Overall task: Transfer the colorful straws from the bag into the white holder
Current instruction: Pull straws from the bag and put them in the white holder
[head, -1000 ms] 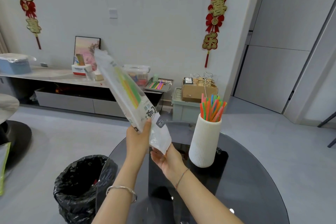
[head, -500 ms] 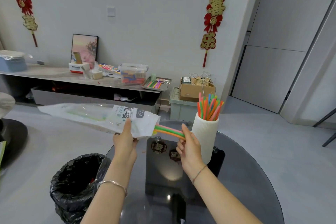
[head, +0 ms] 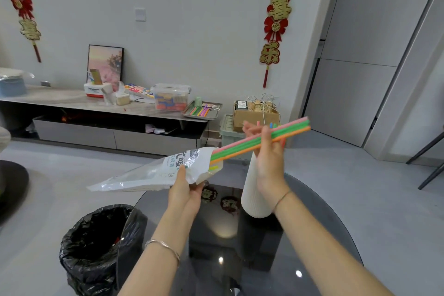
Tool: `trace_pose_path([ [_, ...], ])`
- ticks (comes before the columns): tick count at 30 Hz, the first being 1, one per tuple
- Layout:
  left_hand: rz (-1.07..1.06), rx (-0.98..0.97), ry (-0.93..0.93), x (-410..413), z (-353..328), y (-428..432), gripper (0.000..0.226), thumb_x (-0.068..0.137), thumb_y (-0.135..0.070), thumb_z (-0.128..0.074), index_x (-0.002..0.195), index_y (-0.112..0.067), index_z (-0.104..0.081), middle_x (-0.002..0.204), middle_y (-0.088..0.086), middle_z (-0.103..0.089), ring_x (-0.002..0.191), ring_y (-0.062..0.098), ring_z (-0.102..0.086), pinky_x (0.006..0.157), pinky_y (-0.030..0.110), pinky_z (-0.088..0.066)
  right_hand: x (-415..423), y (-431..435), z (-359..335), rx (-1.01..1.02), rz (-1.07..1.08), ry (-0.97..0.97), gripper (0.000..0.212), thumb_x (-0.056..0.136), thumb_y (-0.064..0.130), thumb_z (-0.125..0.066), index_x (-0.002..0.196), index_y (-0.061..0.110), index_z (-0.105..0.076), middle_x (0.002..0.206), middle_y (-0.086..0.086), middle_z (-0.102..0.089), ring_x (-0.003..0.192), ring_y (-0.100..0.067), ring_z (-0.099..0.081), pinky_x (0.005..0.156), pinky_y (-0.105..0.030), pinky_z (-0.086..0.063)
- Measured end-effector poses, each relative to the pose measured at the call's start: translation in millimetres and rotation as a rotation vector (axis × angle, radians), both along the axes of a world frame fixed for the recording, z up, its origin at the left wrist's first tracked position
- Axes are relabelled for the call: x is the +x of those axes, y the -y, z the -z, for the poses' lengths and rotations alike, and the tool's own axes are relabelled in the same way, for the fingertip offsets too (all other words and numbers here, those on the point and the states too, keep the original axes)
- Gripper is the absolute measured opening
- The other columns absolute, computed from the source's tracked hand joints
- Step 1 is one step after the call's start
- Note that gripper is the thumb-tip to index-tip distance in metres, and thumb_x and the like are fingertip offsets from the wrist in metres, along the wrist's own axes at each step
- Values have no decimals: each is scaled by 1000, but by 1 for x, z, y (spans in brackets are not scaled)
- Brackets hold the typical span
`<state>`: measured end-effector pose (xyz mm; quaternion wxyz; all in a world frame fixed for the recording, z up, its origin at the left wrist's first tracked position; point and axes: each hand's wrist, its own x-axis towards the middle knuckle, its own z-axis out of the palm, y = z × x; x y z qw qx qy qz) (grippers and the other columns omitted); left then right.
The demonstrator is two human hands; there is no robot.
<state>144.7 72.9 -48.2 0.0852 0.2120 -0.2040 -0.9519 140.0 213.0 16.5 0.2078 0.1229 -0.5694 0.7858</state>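
Note:
My left hand [head: 186, 191] grips the open end of a clear and white plastic bag [head: 153, 173], held nearly level above the table's left edge. My right hand [head: 269, 156] pinches a small bunch of straws [head: 242, 145], pink, green and orange, most of their length out of the bag and angled up to the right. A yellow straw end [head: 213, 168] shows at the bag's mouth. The white ribbed holder [head: 251, 196] stands on the dark glass table [head: 312, 235], mostly behind my right hand and wrist. A few tips of the straws in it [head: 272, 125] peek over my fingers.
A bin lined with a black bag [head: 96, 247] stands at the table's left edge. Behind are a low cabinet [head: 72, 132] with boxes and a metal tray of straws [head: 203, 111], plus a cardboard box [head: 254, 115] on a green crate.
My left hand tipped the bag down from upright to near level. My right hand took hold of straw ends and has drawn them far out, up and to the right, in front of the holder.

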Motion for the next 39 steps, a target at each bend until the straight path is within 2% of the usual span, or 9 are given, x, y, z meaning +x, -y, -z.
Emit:
trace_pose_path([
  [4, 0, -7, 7, -1, 0, -3, 44, 94, -16, -52, 137, -7, -42, 130, 11, -58, 79, 17, -64, 52, 27, -54, -14, -40, -47, -1, 13, -55, 33, 101, 29, -33, 80, 14, -53, 102, -7, -71, 88, -16, -72, 82, -35, -58],
  [8, -5, -12, 14, -2, 2, -6, 43, 94, -15, -53, 135, -7, -43, 125, 10, -60, 77, 16, -64, 56, 30, -52, -32, -75, -80, 111, 103, -7, 35, 102, 26, -29, 75, 14, -47, 101, -12, -69, 75, -13, -73, 65, -26, -59],
  [12, -10, -18, 11, -3, 2, -8, 44, 93, -15, -54, 135, -9, -43, 124, 9, -60, 78, 16, -64, 58, 30, -52, -45, -94, -94, 186, 163, 30, 34, 102, 25, -27, 73, 14, -43, 99, -12, -68, 77, -16, -71, 64, -25, -59],
  [17, -17, -31, 0, -3, 2, -10, 47, 94, -16, -53, 138, -11, -40, 126, 8, -60, 79, 15, -65, 51, 25, -55, -60, -102, -105, 83, 233, -3, 34, 102, 26, -29, 71, 16, -38, 53, 4, -58, 48, -10, -62, 61, -25, -58],
  [20, -19, -20, -8, -2, 3, -9, 48, 93, -15, -54, 138, -11, -39, 127, 9, -59, 81, 16, -64, 48, 25, -56, -67, -100, -103, 61, 218, 3, 33, 102, 27, -30, 72, 16, -36, 59, -1, -43, 46, -12, -53, 58, -26, -56],
  [26, -32, -33, -19, -1, 2, -7, 49, 93, -15, -53, 139, -11, -38, 133, 10, -56, 85, 17, -63, 49, 25, -57, -80, -87, -97, 69, 203, 9, 33, 101, 31, -31, 71, 18, -38, 57, 2, -37, 38, -5, -48, 57, -26, -56],
  [31, -22, -34, -18, -1, 2, -6, 48, 94, -15, -53, 139, -9, -38, 134, 12, -55, 102, 23, -60, 55, 28, -58, -89, -72, -100, 94, 201, -26, 33, 101, 31, -31, 71, 18, -35, 57, 2, -29, 41, -6, -33, 45, -21, -40],
  [36, -25, -29, -28, -1, 2, -6, 50, 93, -15, -53, 140, -11, -37, 134, 11, -55, 100, 22, -61, 58, 29, -58, -89, -71, -74, 306, 97, -20, 32, 101, 31, -30, 73, 18, -37, 57, 2, -36, 45, -9, -39, 52, -23, -42],
  [39, -27, -24, -41, -1, 2, -5, 50, 93, -15, -53, 140, -12, -36, 135, 11, -55, 91, 19, -63, 59, 29, -58, -88, -76, -58, 483, 88, 11, 36, 101, 34, -29, 73, 18, -46, 66, 1, -58, 63, -10, -59, 74, -27, -50],
])
